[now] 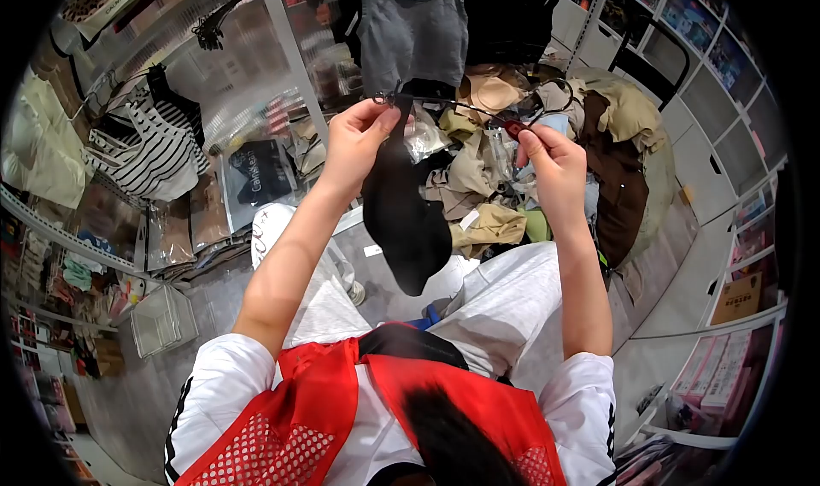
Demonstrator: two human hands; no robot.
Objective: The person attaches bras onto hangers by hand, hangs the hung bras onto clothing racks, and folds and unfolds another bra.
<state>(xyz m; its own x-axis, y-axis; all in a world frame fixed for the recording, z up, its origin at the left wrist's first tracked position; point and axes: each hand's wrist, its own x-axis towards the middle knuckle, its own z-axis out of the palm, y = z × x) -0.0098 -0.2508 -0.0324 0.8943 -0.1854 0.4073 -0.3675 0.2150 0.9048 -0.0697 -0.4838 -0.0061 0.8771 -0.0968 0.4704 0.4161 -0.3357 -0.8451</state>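
Note:
My left hand (366, 131) is closed in a pinch at the left end of a thin black clip hanger (457, 104), where the top of a black garment (406, 217) is gathered. From there the garment hangs limp over my lap; its exact kind is unclear. My right hand (551, 157) pinches the other end of the hanger, by a small dark red piece (515, 129). Beyond my hands lies a heap of beige, brown and olive clothes (487, 174), mixed with clear plastic bags. A grey sleeveless top (412, 29) hangs above it.
Striped tops (149, 144) and packaged garments (256, 172) hang on the left rack. A white basket (162, 321) sits on the floor at left. White shelving (726, 119) with boxes curves along the right. Beside the heap stands a black tubular frame (675, 46).

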